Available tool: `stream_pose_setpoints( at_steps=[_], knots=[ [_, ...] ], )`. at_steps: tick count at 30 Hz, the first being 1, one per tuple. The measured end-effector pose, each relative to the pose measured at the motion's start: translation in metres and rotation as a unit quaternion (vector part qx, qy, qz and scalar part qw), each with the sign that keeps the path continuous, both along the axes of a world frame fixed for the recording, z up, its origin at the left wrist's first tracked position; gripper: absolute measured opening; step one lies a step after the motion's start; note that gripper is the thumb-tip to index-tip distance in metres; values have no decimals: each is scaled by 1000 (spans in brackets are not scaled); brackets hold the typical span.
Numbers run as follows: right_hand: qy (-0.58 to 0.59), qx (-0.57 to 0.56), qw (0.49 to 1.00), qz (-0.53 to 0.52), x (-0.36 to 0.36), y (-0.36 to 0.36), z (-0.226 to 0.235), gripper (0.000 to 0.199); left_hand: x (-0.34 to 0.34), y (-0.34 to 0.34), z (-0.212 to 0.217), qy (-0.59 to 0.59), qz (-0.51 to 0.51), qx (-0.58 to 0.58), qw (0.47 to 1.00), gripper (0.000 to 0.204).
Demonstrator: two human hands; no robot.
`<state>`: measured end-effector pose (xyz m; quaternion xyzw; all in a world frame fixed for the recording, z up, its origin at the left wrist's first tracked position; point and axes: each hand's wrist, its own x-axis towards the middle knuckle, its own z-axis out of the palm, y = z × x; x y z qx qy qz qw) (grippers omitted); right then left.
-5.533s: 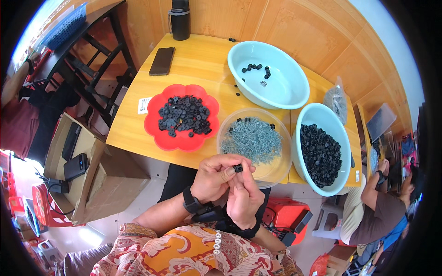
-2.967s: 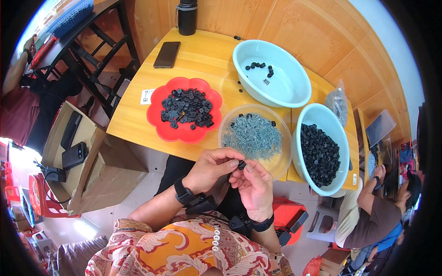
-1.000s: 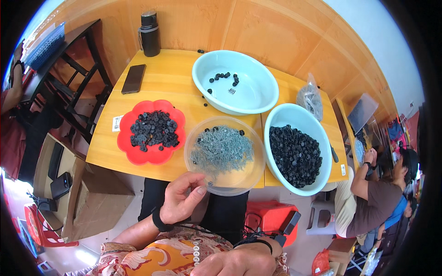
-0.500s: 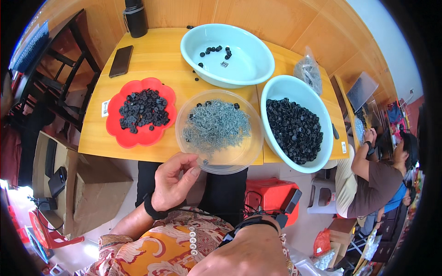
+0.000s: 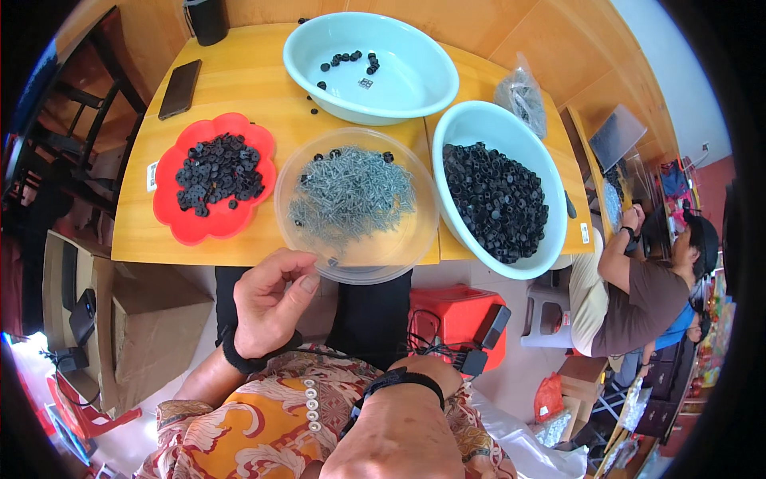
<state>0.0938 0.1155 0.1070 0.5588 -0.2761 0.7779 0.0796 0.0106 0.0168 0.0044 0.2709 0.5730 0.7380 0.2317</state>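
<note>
Head view, looking down over the person's lap and a yellow table [image 5: 239,88]. At the bottom centre, closest to the camera, the right hand [image 5: 395,439] shows only as the back of a wrist with a black band; its fingers are out of sight, so I cannot tell whether it holds anything. Just above and to the left, the left hand [image 5: 267,307] is raised with thumb and fingers curled loosely toward each other, half open; nothing can be made out between the fingertips. It hovers just below the near rim of a clear bowl [image 5: 403,247] at the frame's centre, which holds a heap of grey screws [image 5: 351,191]. That bowl overhangs the table's near edge. Left of it lies a red plate [image 5: 187,231] with a pile of black parts [image 5: 219,164]. Right of the clear bowl stands a pale blue bowl [image 5: 479,124] filled with many black caps [image 5: 495,199]. Farther back, at top centre, a second pale blue basin [image 5: 415,68] holds only a few black pieces. A phone [image 5: 179,88] lies at upper left. At the right edge another person [image 5: 638,295] sits, bent over.
</note>
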Motion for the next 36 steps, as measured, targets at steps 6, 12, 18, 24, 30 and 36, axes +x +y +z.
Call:
stream_pose_setpoints(
  at_steps=[6, 12, 18, 24, 30, 36],
  knots=[
    [-124, -19, 991, 52, 8, 20, -36, 33, -10, -14, 37, 39, -112, -54, 991, 15],
    [-243, 25, 968, -62, 25, 48, -46, 38, -4, -8, 93, 2, -540, 367, 758, 26],
    [-459, -61, 870, -173, 29, 48, -73, 41, 13, -9, 97, -62, -442, 385, 808, 21],
    [-628, 39, 710, -315, 15, 50, -73, 18, -22, -4, 71, -223, -278, 68, 932, 32],
    [-628, 54, 714, -307, -5, 40, -85, 18, -30, 18, 3, -234, -107, 188, 948, 23],
    [-628, 62, 713, -304, -25, 19, -78, 23, -17, 16, 1, -201, -11, 171, 964, 17]
  ],
)
